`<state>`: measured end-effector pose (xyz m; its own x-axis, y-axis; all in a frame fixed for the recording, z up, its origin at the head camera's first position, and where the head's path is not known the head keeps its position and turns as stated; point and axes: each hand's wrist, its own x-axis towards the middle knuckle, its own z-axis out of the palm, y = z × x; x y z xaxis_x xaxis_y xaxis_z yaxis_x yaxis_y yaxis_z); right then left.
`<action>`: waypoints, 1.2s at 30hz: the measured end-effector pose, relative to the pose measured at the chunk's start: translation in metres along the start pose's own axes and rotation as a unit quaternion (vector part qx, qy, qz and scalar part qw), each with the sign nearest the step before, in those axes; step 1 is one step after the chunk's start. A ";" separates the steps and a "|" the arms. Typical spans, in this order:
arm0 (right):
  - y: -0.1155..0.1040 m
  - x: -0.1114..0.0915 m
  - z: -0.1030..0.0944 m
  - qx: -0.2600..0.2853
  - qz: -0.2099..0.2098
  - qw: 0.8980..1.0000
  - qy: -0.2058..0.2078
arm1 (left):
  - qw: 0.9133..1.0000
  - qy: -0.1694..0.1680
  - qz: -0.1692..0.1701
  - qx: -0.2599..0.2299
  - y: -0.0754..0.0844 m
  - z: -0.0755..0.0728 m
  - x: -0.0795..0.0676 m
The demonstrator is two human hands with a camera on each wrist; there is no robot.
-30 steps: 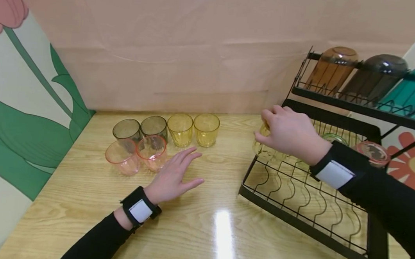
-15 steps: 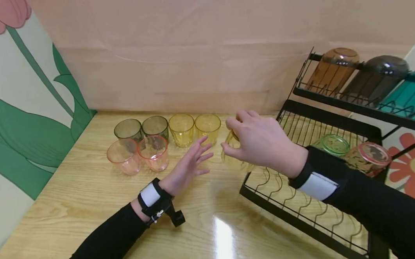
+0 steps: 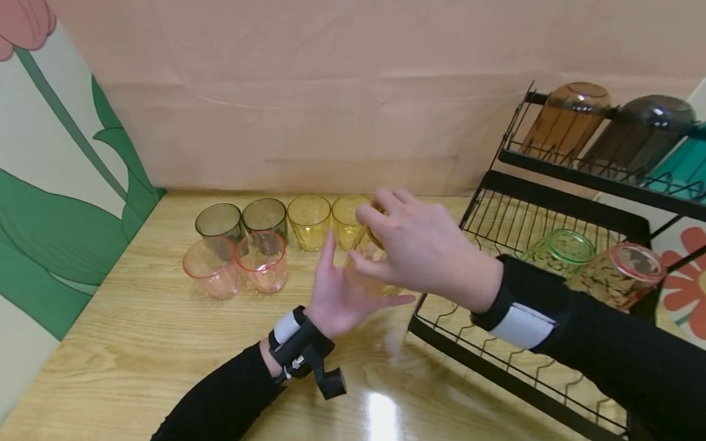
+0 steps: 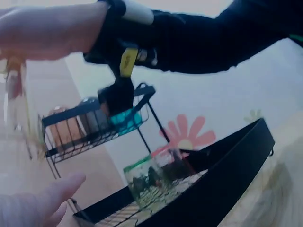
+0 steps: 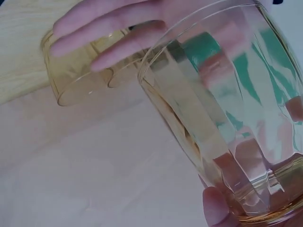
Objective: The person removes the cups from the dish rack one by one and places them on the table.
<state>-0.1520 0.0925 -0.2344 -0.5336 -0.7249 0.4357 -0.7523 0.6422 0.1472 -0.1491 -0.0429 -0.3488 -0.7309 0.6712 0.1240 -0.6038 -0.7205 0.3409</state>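
Note:
My right hand (image 3: 420, 244) grips a pale yellow glass tumbler (image 5: 222, 109) near its amber-tinted base. The tumbler's rim faces my left hand, and most of it is hidden behind the fingers in the head view. Close beside and below it, my left hand (image 3: 339, 300) has its fingers and thumb spread. In the right wrist view, straight left fingers (image 5: 104, 28) overlap the tumbler's rim. Just behind the hands stand two yellow tumblers, a left one (image 3: 308, 228) and a right one (image 3: 344, 213), the latter partly covered.
Two olive tumblers (image 3: 220, 221) and two pink ones (image 3: 212, 270) stand upright at the left. A black two-tier rack (image 3: 518, 390) at the right bears upside-down green (image 3: 567, 248) and red-rimmed glasses (image 3: 622, 274). Brown, grey and teal glasses (image 3: 698, 152) occupy its upper tier.
My right hand has carried the pale yellow tumbler left from the rack toward the yellow tumblers. My left hand has moved right, turning its palm toward it.

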 end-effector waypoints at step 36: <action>0.035 -0.051 0.016 0.051 0.007 0.989 -0.139 | 0.915 0.239 0.006 0.325 0.043 -0.021 -0.029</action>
<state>-0.1574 0.1477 -0.2654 -0.6188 -0.7658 0.1749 -0.7717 0.6342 0.0466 -0.1612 -0.0972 -0.3574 -0.8860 0.3982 -0.2377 -0.3912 -0.3664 0.8442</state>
